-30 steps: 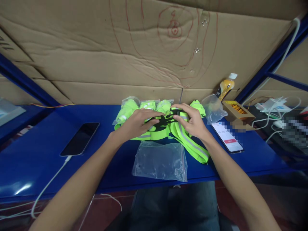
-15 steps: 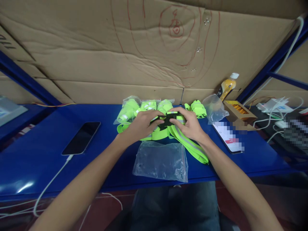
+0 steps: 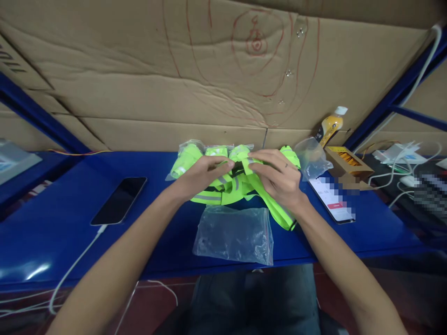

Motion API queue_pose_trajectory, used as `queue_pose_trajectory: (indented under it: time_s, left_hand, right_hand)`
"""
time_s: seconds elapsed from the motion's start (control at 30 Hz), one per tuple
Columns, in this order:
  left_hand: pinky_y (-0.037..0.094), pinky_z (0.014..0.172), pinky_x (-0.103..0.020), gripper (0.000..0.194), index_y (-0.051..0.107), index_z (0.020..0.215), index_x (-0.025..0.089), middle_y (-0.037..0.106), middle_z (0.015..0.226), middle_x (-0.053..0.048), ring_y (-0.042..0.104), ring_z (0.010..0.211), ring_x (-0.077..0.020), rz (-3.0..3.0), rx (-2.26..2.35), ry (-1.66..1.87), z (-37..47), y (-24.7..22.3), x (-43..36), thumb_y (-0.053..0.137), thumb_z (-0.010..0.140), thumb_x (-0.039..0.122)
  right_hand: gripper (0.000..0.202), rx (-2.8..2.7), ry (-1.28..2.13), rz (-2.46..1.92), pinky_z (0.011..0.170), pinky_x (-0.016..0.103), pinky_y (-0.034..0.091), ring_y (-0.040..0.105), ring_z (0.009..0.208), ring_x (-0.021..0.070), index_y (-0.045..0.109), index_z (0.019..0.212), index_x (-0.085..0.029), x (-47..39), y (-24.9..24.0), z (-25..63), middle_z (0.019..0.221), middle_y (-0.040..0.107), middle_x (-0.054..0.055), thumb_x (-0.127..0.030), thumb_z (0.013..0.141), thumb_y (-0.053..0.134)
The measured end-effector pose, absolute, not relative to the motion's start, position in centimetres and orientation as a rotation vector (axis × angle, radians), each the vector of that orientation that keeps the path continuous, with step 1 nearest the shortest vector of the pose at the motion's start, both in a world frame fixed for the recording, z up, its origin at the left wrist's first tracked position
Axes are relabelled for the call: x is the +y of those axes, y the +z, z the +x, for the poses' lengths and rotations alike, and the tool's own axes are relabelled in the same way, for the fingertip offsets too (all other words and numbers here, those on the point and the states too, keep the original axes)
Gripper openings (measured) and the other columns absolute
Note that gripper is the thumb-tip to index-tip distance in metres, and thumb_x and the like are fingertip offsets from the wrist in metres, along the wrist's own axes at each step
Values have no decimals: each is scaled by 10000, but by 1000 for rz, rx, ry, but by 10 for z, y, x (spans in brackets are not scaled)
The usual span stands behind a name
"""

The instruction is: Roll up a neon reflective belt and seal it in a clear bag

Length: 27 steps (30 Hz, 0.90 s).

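Fingers [image 3: 223,163] narrowly parted: left hand [image 3: 199,174] pinching one black buckle [image 3: 238,167], right hand [image 3: 283,179], shifted off it since the earlier frame, pinching one neon strap [image 3: 236,187] alongside; one clear bag [image 3: 233,233] lies before them, three bagged bundles [image 3: 216,151] behind.

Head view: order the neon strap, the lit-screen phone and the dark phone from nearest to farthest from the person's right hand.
1. Neon strap: nearest, held in the right hand.
2. Lit-screen phone: a little to that hand's right.
3. Dark phone: farthest, over on the left, beyond the left hand.
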<state>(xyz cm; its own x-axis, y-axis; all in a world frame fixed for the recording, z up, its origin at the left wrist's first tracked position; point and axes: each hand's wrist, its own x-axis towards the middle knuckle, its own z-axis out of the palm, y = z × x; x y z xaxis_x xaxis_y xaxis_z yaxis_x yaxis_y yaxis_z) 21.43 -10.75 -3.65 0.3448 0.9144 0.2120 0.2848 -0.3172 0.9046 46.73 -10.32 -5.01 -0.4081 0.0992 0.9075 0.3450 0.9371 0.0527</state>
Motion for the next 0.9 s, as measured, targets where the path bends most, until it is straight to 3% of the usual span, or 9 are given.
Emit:
queue_pose_trajectory:
  time_s: [0.07,0.17,0.3,0.37,0.47,0.53,0.63,0.8,0.9]
  left_hand:
    - [532,700,-322,438,790,1034,209,741,938,-64,687,857,-211,1724,1044,1023,216,-35,-109,819,831,596]
    - [557,803,-326,455,769,1065,207,750,1030,-62,704,964,-217,1676,1042,1168,215,-34,-109,919,734,480]
    - [548,949,-348,382,744,1080,204,771,1104,-66,713,1081,-237,1903,994,1249,213,-32,-110,906,780,376]
    - [541,992,-370,310,735,1099,210,777,1120,-65,720,1088,-241,2099,966,1287,215,-32,-114,858,849,347]
    - [522,1046,-408,218,726,1103,228,779,1112,-53,717,1115,-246,2406,941,1351,218,-30,-120,782,949,371]
    - [511,1080,-445,403,703,1189,234,761,1200,-73,685,1206,-277,2551,874,1360,219,-27,-122,829,904,490]
    - [497,1116,-484,627,624,1375,233,686,1375,-119,632,1299,-306,2552,868,1402,218,-24,-122,773,908,624]
    - [555,971,-403,447,617,1406,223,689,1297,-112,673,1153,-250,2324,1178,1639,220,-23,-122,611,1042,482]
    - [502,1007,-477,321,725,1192,240,763,1114,-72,665,1118,-284,2436,1323,1560,222,-22,-123,590,1045,492]
  right_hand:
    - [301,-2021,-314,-304,969,514,623,712,1228,296,714,1177,-232,-102,-52,466,1272,760,133,-44,969,603]
    - [221,-2151,-224,-336,1080,563,579,663,1324,315,694,1188,-218,-101,-52,464,1346,717,152,-164,976,673]
    - [409,-2201,-38,-492,1143,538,529,631,1362,308,633,1335,-204,-102,-45,464,1437,662,167,-350,969,743]
    - [446,-2227,3,-604,1080,489,560,680,1278,300,617,1382,-188,-100,-39,465,1371,705,159,-370,988,723]
    - [275,-2321,49,-646,877,359,598,766,977,244,721,1199,-185,-95,-31,470,1083,800,87,-385,1011,699]
    - [196,-2336,29,-601,815,326,588,765,898,218,753,1099,-187,-91,-27,474,993,805,64,-345,1039,655]
    - [233,-2270,-141,-520,899,399,606,757,1006,244,759,1176,-196,-85,-22,481,1125,805,90,-242,1062,561]
    - [346,-2096,-419,-458,1069,565,606,688,1291,306,719,1347,-300,-77,-24,481,1360,748,83,-191,1064,553]
    - [415,-2042,-467,-389,1120,646,577,627,1399,353,650,1451,-335,-75,-29,477,1449,696,82,-235,1049,621]
